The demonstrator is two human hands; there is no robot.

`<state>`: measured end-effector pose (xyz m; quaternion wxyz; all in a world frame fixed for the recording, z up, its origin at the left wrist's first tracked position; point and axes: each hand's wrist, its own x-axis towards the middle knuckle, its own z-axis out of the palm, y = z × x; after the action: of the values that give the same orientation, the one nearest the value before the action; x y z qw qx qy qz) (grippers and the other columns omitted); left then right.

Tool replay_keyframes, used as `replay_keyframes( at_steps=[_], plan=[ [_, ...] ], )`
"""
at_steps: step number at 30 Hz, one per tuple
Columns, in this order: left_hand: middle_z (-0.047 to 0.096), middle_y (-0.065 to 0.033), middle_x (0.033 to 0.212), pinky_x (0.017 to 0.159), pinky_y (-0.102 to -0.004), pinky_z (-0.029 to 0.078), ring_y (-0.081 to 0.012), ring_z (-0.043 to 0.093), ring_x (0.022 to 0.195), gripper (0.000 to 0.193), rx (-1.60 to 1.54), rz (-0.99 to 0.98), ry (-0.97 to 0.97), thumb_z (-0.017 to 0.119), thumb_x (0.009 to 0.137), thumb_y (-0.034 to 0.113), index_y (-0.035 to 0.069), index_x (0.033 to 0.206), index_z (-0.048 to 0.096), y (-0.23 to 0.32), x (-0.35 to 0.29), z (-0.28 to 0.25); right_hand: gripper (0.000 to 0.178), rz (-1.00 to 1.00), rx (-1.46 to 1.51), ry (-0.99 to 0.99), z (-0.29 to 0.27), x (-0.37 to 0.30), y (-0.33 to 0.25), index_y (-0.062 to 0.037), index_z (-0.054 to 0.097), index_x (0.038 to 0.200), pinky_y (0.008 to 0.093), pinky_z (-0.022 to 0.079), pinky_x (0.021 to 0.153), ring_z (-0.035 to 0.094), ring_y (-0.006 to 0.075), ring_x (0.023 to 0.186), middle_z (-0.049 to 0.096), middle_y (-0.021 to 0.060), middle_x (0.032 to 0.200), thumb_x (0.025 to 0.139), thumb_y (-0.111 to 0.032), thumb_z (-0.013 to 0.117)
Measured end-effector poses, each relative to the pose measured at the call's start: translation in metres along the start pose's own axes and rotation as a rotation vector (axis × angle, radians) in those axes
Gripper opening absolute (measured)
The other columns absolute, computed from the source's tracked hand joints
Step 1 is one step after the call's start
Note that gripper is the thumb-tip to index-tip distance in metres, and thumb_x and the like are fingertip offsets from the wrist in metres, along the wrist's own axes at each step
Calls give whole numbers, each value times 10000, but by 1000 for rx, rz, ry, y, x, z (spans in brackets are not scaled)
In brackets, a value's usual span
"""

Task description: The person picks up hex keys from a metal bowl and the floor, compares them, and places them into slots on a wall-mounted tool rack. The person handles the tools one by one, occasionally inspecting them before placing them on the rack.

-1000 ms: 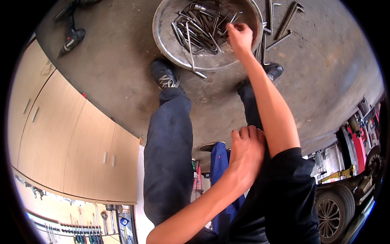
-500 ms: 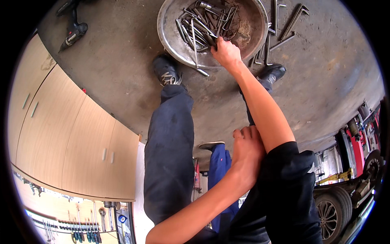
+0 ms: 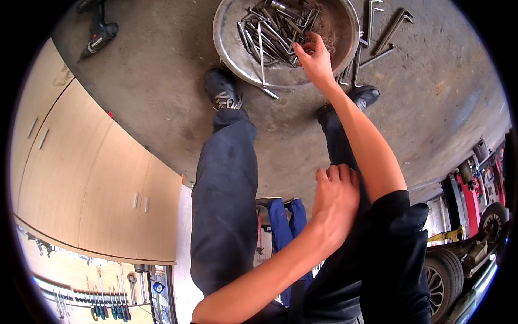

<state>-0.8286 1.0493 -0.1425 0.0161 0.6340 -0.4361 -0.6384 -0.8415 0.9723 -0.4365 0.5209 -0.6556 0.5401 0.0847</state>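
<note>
A round metal basin sits on the floor in front of me, with a heap of L-shaped hex keys inside. My right hand reaches over its near right side. The thumb and index finger are apart at the edge of the heap, and I see nothing lifted between them. My left hand rests by my right leg, its fingers curled; the palm and fingertips are hidden. One long bright hex key leans toward the near rim. More hex keys lie on the floor right of the basin.
A cordless drill lies on the floor at far left. Light wood cabinets stand on my left. My shoes flank the basin. Another person's blue trouser legs show behind me. A car wheel is at lower right.
My right hand has moved slightly right, and its fingers have parted from a closed grip at the heap. My left hand has shifted a little away from my right forearm.
</note>
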Motion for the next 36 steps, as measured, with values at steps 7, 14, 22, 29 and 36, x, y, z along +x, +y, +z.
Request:
replay_keyframes(
  at_steps=[7,14,22,29,36],
  plan=[
    [533,-124,1052,884,-401,375,-269,508,1020,485,116,4,-116,661,719,215,6,1140,538,4,-10,-1,388,15,-590,-202,14,-9,4,0,546,1018,440,536,745,663,369,840,678,194,881,802,-309,639],
    [522,-129,1089,913,-471,357,-294,479,1067,441,275,40,-238,546,796,238,34,1187,544,-4,-10,-8,359,-43,-748,-177,36,-16,7,31,561,931,460,537,703,657,393,759,652,250,787,811,-304,612],
    [501,-142,1135,947,-441,330,-278,458,1096,594,187,11,-276,691,693,275,7,1202,542,1,-12,-14,290,96,-524,26,19,-22,-1,-12,600,907,481,524,744,649,412,799,662,239,821,829,-290,564],
    [486,-146,1149,954,-460,313,-292,425,1114,640,320,21,-332,685,679,330,12,1215,538,6,-10,-19,324,10,-315,218,16,-9,1,-64,577,1096,481,508,722,651,395,794,672,208,836,852,-278,576],
    [492,-145,1145,951,-499,313,-317,441,1105,488,436,31,-370,497,837,267,51,1274,505,10,-7,-21,282,-73,-274,56,15,-13,-11,-93,561,1073,465,511,707,655,375,802,683,158,849,853,-265,600]
  ],
)
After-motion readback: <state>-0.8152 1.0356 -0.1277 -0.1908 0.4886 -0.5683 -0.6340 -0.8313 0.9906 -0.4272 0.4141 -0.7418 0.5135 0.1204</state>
